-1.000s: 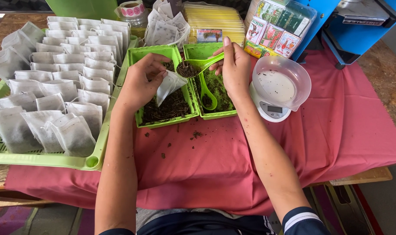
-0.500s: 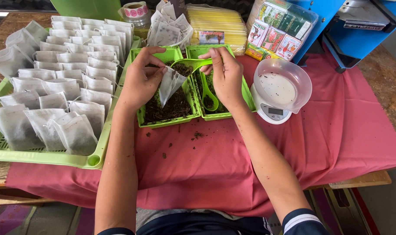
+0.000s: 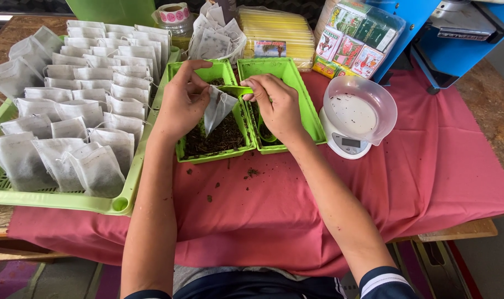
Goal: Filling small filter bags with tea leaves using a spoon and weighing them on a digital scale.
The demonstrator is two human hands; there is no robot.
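My left hand [image 3: 181,105] pinches a white mesh tea bag [image 3: 216,109] by its open top, over the left green tray [image 3: 208,154] of dark loose tea. My right hand [image 3: 277,108] grips a green spoon [image 3: 233,89], whose bowl is tipped into the bag's mouth. The right green tray [image 3: 302,94] lies under my right hand; a second green spoon [image 3: 264,134] lies in it, mostly hidden by the hand.
A large green tray [image 3: 69,202] at left holds several filled tea bags. A white scale with a clear bowl [image 3: 354,113] stands at right on the red cloth [image 3: 418,166]. Empty bags [image 3: 213,36], yellow packets [image 3: 274,25], boxes and a blue machine [image 3: 457,39] line the back.
My right hand moved left and down, tipping the green spoon from above the trays into the bag's mouth. My left hand raised the bag slightly.
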